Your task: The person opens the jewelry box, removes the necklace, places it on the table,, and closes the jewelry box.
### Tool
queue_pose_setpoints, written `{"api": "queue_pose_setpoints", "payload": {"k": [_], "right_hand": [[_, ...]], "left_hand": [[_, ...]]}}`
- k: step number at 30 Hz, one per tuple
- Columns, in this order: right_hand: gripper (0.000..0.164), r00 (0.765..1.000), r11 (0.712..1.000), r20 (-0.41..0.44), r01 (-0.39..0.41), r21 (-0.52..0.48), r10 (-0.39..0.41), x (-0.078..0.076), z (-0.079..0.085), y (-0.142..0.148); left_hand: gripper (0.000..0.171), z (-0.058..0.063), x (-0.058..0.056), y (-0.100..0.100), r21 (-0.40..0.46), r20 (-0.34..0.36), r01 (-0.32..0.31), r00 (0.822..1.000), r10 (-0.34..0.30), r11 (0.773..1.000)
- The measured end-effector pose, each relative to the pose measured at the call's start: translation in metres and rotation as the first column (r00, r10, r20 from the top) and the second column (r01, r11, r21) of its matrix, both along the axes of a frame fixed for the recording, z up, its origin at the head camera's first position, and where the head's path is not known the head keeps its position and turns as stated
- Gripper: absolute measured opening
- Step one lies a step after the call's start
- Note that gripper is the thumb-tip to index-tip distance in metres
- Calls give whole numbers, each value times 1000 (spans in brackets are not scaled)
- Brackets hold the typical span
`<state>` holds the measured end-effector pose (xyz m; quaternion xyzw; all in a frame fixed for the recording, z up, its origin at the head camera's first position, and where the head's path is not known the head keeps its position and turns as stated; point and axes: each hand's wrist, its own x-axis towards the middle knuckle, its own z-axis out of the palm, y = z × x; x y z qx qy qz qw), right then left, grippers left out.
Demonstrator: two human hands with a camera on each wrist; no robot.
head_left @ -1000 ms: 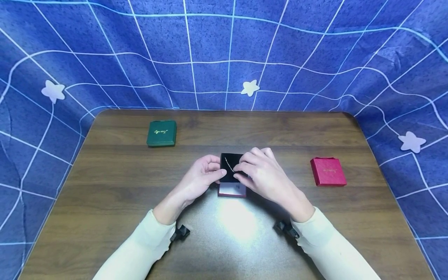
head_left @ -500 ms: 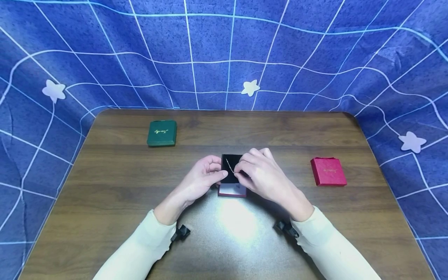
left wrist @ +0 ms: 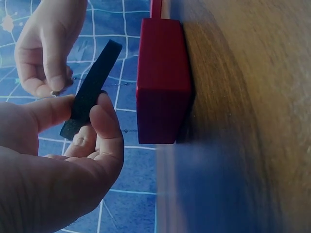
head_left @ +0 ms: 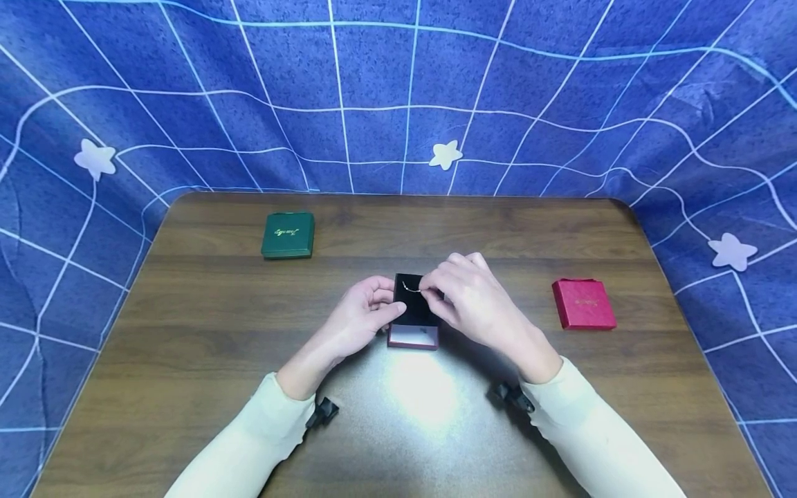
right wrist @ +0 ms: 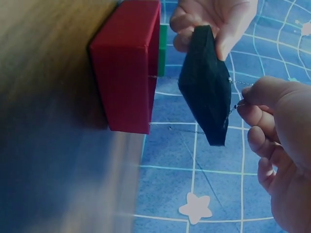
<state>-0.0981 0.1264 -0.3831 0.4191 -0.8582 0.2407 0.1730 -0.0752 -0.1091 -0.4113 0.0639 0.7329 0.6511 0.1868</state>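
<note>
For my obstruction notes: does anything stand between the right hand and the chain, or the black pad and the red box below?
Nothing visible blocks the right hand: it pinches the chain. Between the black pad and the red box, only thin chain strands show.

A hand could pass over bare worktop (head_left: 249,325) between the left hand (head_left: 364,315) and green box (head_left: 288,235), or between the right hand (head_left: 470,297) and flat red case (head_left: 585,304). Strands of thin chain (right wrist: 187,130) cross the gap from black insert (right wrist: 206,92) to red box (right wrist: 121,80); both hands flank the insert. Blue fabric (head_left: 373,76) rises behind the far edge.
</note>
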Motion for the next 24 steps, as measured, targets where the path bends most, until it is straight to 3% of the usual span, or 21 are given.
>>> {"api": "queue_pose_setpoints", "payload": {"k": [12, 17, 24], "right_hand": [[9, 997, 999, 74, -28, -40, 31, -19, 12, -4], [21, 994, 1000, 105, -21, 16, 19, -25, 15, -6], [21, 992, 993, 124, -7, 118, -8, -28, 16, -5]], "left_hand": [[28, 4, 1, 1, -56, -28, 4, 1000, -6, 998], [29, 5, 2, 0, -83, -31, 0, 1000, -3, 997], [29, 5, 2, 0, -89, -32, -3, 999, 0, 996]]}}
